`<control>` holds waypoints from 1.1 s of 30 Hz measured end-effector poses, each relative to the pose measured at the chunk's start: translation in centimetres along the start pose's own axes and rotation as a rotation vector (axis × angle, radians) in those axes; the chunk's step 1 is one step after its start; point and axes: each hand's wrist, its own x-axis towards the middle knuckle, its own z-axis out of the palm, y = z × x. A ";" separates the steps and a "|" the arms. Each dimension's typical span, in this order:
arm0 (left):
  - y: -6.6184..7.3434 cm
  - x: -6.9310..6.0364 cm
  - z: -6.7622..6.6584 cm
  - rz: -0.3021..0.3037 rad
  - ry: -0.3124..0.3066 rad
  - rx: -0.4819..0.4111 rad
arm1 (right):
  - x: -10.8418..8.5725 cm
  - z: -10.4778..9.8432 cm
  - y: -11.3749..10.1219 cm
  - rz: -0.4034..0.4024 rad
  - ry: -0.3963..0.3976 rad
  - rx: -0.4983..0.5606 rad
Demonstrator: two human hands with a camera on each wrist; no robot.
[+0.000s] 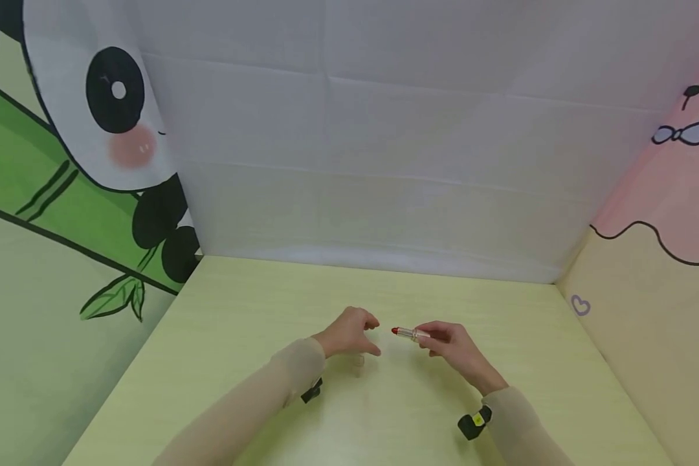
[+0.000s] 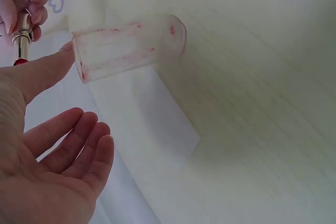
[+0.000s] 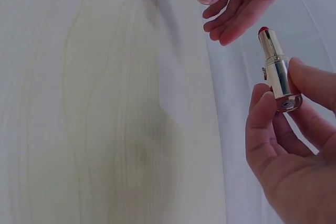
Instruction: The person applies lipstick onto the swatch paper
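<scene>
One lipstick (image 3: 276,72), one clear cap (image 2: 128,51) and two black wrist devices (image 1: 475,423) are what I count over the pale tabletop (image 1: 268,291), along with two hands. The right hand (image 1: 451,346) reaches in from the near right, its grip pinched round the lipstick's lower end, holding it above the tabletop with the red tip aimed at the left hand (image 1: 349,331). The left grip is loose and spread, thumb apart from four gently bent fingers, and the red-smeared cap stands just beside that thumb, though whether they touch I cannot tell.
</scene>
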 end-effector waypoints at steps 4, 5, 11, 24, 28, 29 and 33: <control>-0.7 1.1 0.3 0.027 -0.011 0.080 | 0.1 -0.2 0.5 0.000 0.008 -0.017; -0.9 1.3 0.3 0.034 -0.013 0.088 | 0.3 -0.2 0.5 -0.001 0.012 -0.021; -1.5 1.9 0.6 0.042 -0.023 0.067 | 0.7 -0.3 1.1 -0.006 0.027 -0.038; -1.6 1.8 1.2 0.127 -0.067 0.276 | 1.4 0.7 2.5 0.009 0.082 -0.061; -2.3 2.0 1.6 0.141 -0.042 0.290 | 1.7 0.7 2.9 0.011 0.086 -0.095; -2.4 2.2 1.7 0.143 -0.038 0.283 | 1.7 0.7 3.0 0.011 0.091 -0.105; -2.7 2.9 2.1 0.154 -0.036 0.240 | 1.3 0.7 2.2 0.016 0.118 -0.125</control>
